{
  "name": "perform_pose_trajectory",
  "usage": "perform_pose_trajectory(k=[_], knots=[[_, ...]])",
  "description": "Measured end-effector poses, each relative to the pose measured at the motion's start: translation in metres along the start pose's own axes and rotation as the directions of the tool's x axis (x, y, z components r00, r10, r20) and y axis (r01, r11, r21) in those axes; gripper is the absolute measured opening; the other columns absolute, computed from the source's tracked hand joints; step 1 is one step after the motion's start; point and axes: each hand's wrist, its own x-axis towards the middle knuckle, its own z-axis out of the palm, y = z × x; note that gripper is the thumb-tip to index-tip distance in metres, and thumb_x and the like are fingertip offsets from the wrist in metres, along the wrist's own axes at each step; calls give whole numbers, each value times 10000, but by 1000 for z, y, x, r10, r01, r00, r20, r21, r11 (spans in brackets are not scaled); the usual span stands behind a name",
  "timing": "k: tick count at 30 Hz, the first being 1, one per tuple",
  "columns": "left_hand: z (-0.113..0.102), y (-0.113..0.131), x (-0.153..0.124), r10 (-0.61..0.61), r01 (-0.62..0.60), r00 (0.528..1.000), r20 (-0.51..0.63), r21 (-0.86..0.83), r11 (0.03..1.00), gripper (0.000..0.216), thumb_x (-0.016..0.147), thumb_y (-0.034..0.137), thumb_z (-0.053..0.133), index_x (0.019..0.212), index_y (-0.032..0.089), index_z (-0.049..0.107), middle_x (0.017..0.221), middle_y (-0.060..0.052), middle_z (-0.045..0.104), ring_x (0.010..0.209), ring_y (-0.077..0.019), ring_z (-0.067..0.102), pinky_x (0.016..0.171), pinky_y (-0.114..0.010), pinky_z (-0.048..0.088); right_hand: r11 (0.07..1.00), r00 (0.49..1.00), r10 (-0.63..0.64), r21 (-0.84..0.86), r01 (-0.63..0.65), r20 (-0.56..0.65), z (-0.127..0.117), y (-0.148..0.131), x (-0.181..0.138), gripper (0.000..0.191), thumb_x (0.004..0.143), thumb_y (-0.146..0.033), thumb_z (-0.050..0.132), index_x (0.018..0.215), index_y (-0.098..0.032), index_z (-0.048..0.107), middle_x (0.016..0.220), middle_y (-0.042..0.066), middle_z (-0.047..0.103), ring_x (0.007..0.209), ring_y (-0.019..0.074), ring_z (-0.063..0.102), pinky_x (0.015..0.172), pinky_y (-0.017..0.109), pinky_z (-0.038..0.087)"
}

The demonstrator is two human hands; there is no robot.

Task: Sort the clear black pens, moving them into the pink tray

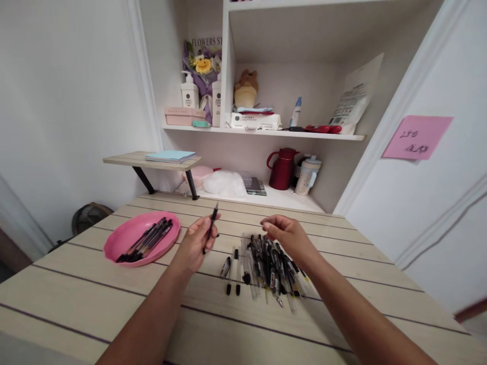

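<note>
Bright even indoor light, soft shadows, sharp centre, wide-angle bending at edges.

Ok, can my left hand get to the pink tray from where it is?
Probably yes. The left hand, holding a pen, is just right of the tray, with only a strip of bare table between them and nothing standing in the way.

Pale wooden table (76,296) carries a pink plate (124,230) and loose pens (266,263)
</note>
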Motion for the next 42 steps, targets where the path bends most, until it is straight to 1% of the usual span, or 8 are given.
perform_pose_trajectory(k=[5,13,16,25,29,35,39,42], knots=[[-11,11,3,68,-64,989,-134,31,997,285,698,339,603,891,129,590,541,51,464,357,-16,334,338,-148,216,963,998,39,-266,-50,-44,-47,33,17,205,672,-353,555,711,-157,602,565,-12,548,497,102,476,490,228,369],[-3,-6,3,0,10,995,-97,106,994,248,711,339,569,828,122,592,543,45,472,347,-7,303,335,-143,175,758,986,132,-630,-166,-100,-95,78,18,200,687,-299,489,674,-145,617,562,23,603,529,137,548,505,231,379],[0,-16,3,-56,65,996,-64,154,986,276,711,356,558,839,114,592,542,43,476,342,-7,289,327,-147,152,650,984,159,-741,-167,-83,-95,83,19,213,699,-276,476,704,-143,642,583,32,629,557,139,564,519,224,370],[2,-26,1,-131,136,991,-36,196,971,284,715,382,544,830,126,588,529,54,476,322,-4,274,324,-157,143,470,981,165,-866,-171,-104,-89,85,29,165,687,-237,515,686,-148,654,683,80,650,654,175,572,543,238,335],[8,-32,-1,-199,201,980,-28,208,957,300,699,394,554,836,129,586,517,55,476,304,-10,269,311,-166,139,416,986,155,-901,-122,-62,-85,88,31,178,660,-121,506,734,-183,655,814,64,659,764,178,576,595,231,338],[14,-34,-5,-243,238,970,-1,220,946,301,692,403,557,800,124,580,500,54,460,304,-15,266,312,-169,134,380,988,154,-923,-55,4,-80,97,24,191,629,-58,500,677,-170,648,742,70,653,741,180,581,611,234,344],[15,-35,-6,-258,243,966,23,264,933,292,709,404,536,751,118,579,491,51,451,303,-14,265,313,-174,125,380,992,129,-923,-66,-18,-85,95,22,176,638,-74,489,688,-150,639,751,90,649,729,184,578,614,245,357],[18,-38,-8,-281,255,959,45,306,917,295,723,402,517,762,118,587,495,47,458,307,-16,273,315,-173,129,493,997,73,-868,-67,-36,-78,80,20,165,657,-120,491,741,-151,630,754,74,644,712,169,568,621,246,376]])
